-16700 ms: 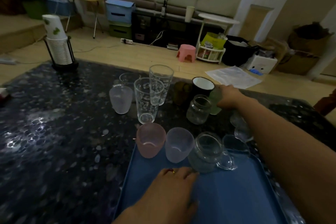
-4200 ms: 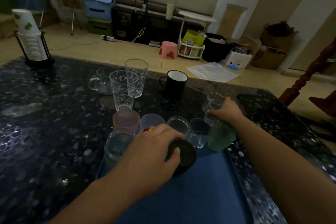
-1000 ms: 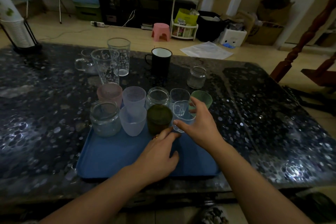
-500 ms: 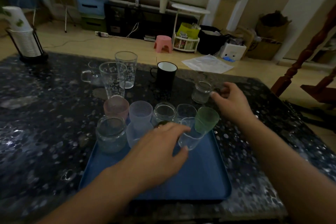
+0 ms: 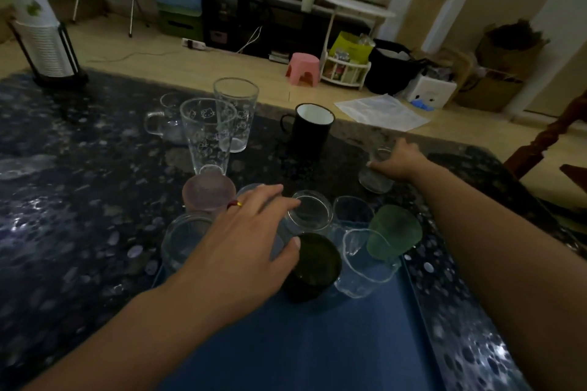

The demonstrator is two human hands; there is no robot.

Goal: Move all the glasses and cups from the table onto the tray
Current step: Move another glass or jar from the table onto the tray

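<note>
On the dark speckled table (image 5: 79, 232) in front of me sits the blue tray (image 5: 317, 343), its far end crowded with vessels: a pink frosted cup (image 5: 208, 192), a clear jar (image 5: 184, 241), a round clear glass (image 5: 309, 211), a dark green cup (image 5: 314, 263), a clear wavy-rimmed glass (image 5: 365, 267), a pale green frosted cup (image 5: 395, 232) and another clear glass (image 5: 352, 209) behind it. My left hand (image 5: 244, 251) lies spread over this cluster, fingers (image 5: 270, 197) loosely open and holding nothing, thumb tip touching the dark green cup's rim. My right hand (image 5: 397, 160) reaches out past the tray's far right corner, fingers curled around a small clear jar (image 5: 376, 173) that stands on the table. Further back on the table, off the tray, stand a tall printed glass (image 5: 206, 136), a second tall glass (image 5: 236, 114) just behind it, a clear handled mug (image 5: 165, 124) to their left and a black mug (image 5: 313, 130) with a white inside. At the far left corner a rack of stacked paper cups (image 5: 38, 28) stands well apart from everything else.
</note>
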